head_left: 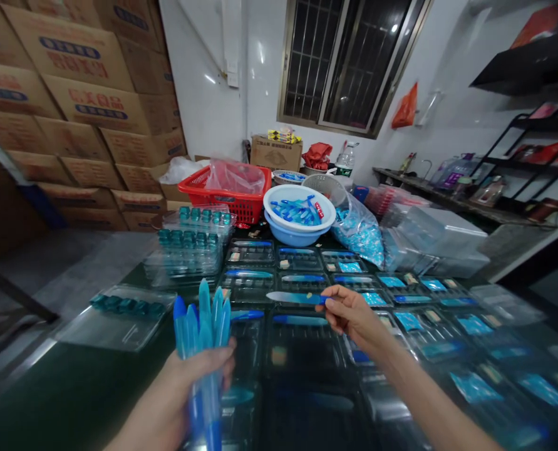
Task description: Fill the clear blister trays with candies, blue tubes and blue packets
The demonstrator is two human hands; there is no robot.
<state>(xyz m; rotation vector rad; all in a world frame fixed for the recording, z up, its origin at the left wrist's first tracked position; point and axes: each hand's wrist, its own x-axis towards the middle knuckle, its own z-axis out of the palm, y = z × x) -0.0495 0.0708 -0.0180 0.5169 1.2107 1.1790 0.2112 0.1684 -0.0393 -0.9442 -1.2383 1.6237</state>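
My left hand (pixel 185 391) is closed around a bundle of several blue translucent pens (pixel 203 326), held upright near the table's front. My right hand (pixel 351 313) pinches a single blue pen (pixel 294 298) by its end, holding it level over the clear plastic blister trays (pixel 302 279) laid out in rows on the dark table. Some tray slots hold a blue pen, small refills or blue cards.
A white basin (pixel 299 213) of blue parts sits on a blue basin behind the trays. A red basket (pixel 229 191), stacked trays of teal caps (pixel 191 241) and a bag of blue pieces (pixel 361 232) stand nearby. Cardboard boxes (pixel 72 106) are piled at left, with shelves at right.
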